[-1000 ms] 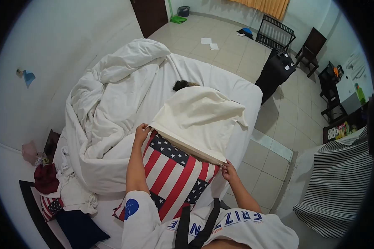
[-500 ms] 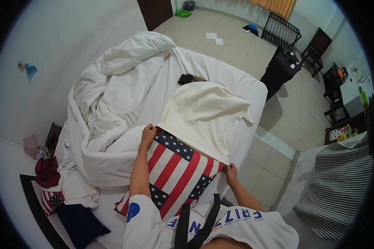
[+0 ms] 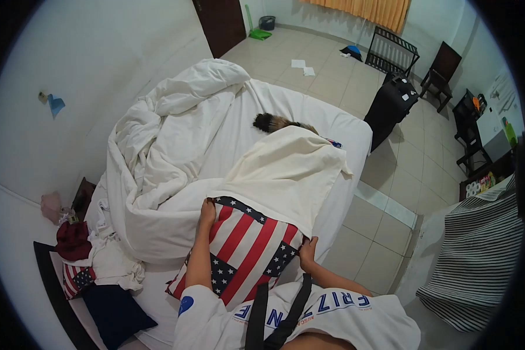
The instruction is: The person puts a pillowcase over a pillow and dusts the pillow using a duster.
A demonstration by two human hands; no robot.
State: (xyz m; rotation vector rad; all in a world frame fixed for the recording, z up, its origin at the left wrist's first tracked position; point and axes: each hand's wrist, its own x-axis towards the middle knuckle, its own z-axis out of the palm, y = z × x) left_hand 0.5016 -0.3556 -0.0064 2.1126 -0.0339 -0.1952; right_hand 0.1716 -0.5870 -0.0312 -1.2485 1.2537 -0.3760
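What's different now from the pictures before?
The cream cloth has been pulled farther over the flag-patterned pillow, towards the person. The left hand and right hand came nearer the body with its edge. More of the furry striped thing shows beyond the cloth. The white duvet and navy pillow stayed put.

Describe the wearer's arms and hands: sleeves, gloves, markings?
Left hand and right hand: no gloves visible. Forearms bare, no watch visible. White shirt, short sleeves; round blue emblem on the left sleeve, blue lettering across the front.
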